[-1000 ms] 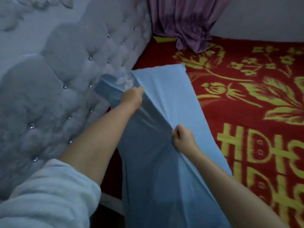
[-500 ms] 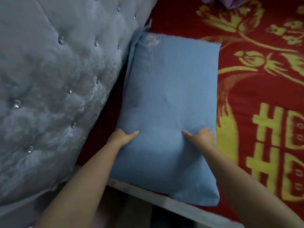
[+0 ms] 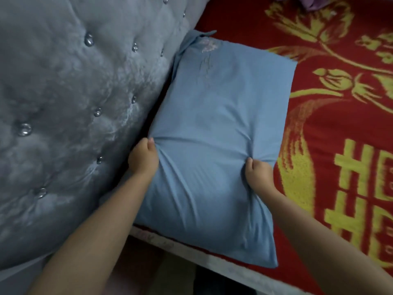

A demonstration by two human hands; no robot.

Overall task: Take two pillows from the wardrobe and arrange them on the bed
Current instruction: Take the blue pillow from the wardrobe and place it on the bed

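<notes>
Both hands, which lay flat on the cloth half a second ago, have now curled shut and bunch the fabric, so creases run across the blue pillow [image 3: 221, 133] between them. Nearest me, the pale edge of the bed [image 3: 185, 248] runs under the pillow's near corner, which overhangs it slightly. The left hand [image 3: 143, 158] pinches a fold at the pillow's left side, close against the grey tufted headboard [image 3: 70, 116], leaving only a dark sliver of room there. The right hand [image 3: 258, 173] grips a fold near the right edge, above the red and yellow blanket [image 3: 340, 133] on which the pillow lies flat. Farther off, the pillow's loose flap presses the headboard, and a scrap of purple cloth [image 3: 312, 2] shows at the top.
</notes>
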